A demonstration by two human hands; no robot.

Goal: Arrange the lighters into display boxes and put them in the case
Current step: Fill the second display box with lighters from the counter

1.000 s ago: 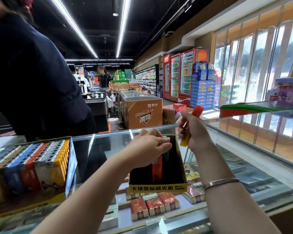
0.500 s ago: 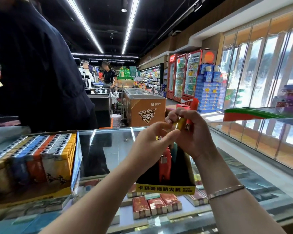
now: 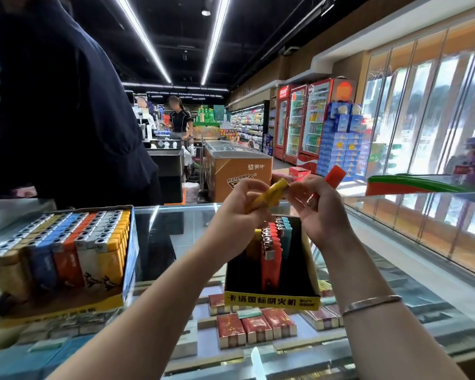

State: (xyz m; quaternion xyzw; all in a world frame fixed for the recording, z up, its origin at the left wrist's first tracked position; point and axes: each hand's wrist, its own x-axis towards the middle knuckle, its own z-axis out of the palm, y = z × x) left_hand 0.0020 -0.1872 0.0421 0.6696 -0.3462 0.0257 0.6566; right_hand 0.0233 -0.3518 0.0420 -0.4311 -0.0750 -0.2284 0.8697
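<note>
A black display box with a yellow front strip [image 3: 272, 300] stands on the glass case top, partly filled with upright yellow, red and teal lighters [image 3: 271, 252]. Just above it my left hand [image 3: 239, 215] grips a yellow lighter [image 3: 268, 198], lying slanted between its fingers. My right hand [image 3: 320, 208], beside it and touching the yellow lighter's tip, holds a red lighter [image 3: 334, 176] that sticks up past the knuckles. A second, full display box [image 3: 63, 259] of blue, orange, white and yellow lighters sits at the left on the case.
The glass case [image 3: 176, 237] holds cigarette packs [image 3: 255, 327] under the top. A person in dark clothes [image 3: 63, 111] stands close behind the counter at the left. A raised glass shelf [image 3: 422, 212] runs along the right. Freezers and drink fridges stand farther back.
My left hand rose from the black box to meet my right hand and took hold of the yellow lighter. The right hand keeps the red one. The view has tilted slightly down.
</note>
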